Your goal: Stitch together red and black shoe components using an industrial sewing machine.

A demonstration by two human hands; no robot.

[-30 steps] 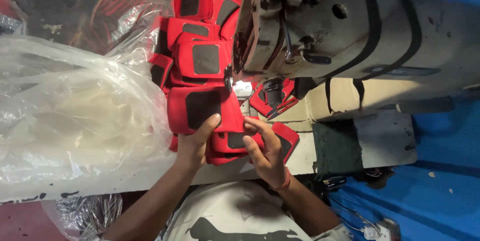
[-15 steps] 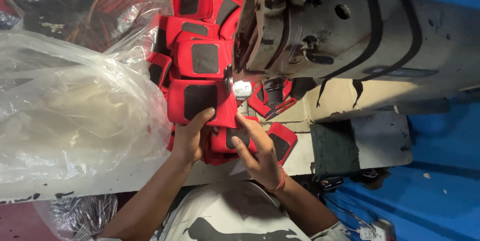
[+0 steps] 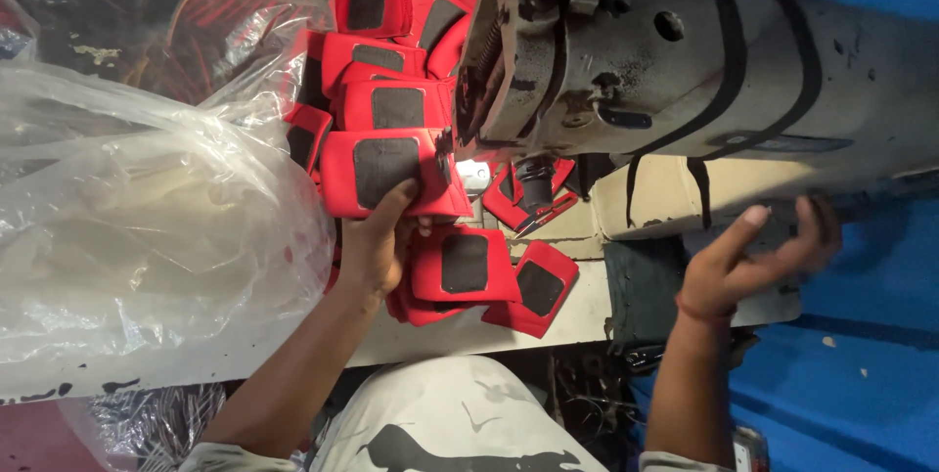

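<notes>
A chain of red fabric pieces with black square patches (image 3: 391, 105) runs from the top of the view down past the head of a grey sewing machine (image 3: 665, 51). My left hand (image 3: 377, 242) grips the red piece (image 3: 381, 171) lying at the needle, thumb on its black patch. More red pieces (image 3: 489, 271) lie on the table just below it. My right hand (image 3: 753, 257) hovers at the right under the machine arm, fingers spread and curled, holding nothing.
A large clear plastic bag (image 3: 127, 237) bulges over the left side of the table. The pale table edge (image 3: 548, 320) runs below the red pieces. A blue surface (image 3: 861, 355) fills the right. My lap in a light printed shirt (image 3: 440, 423) is at the bottom.
My right hand has left the red pieces and swung out to the right, under the machine arm. My left hand stays on the piece at the needle.
</notes>
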